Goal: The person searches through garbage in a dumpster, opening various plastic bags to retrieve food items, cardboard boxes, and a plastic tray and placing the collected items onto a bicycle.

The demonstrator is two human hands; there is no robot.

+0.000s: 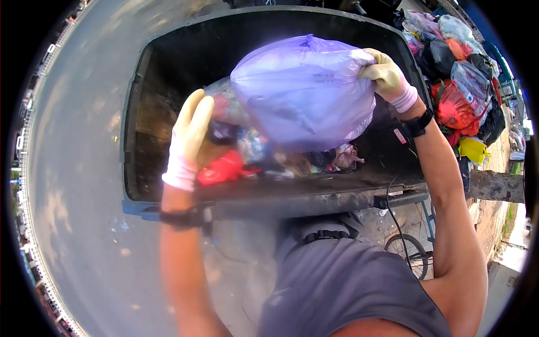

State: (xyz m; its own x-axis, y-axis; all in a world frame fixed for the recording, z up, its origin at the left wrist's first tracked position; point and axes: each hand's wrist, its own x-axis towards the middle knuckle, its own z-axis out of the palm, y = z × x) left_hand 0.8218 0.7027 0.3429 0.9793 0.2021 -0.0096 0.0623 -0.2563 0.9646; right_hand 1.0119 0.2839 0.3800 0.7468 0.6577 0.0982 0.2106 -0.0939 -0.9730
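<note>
A full, translucent purple garbage bag [303, 92] hangs over the inside of a large black bin [191, 53]. My right hand [386, 77], in a cream glove with a pink cuff, grips the bag's right side; some of its fingertips are hidden behind the plastic. On the left, my left hand [188, 132], gloved the same way, is raised over the bin with its fingers stretched out and nothing in them. It is apart from the purple bag. Below the bag, a red plastic bag [222, 167] and other mixed trash lie in the bin, partly blurred.
A heap of filled trash bags [460, 73] is piled beyond the bin on the right, with a yellow bag [473, 150] at its lower edge. A bicycle wheel [407, 255] stands near my right arm. Grey pavement [78, 168] stretches along the left.
</note>
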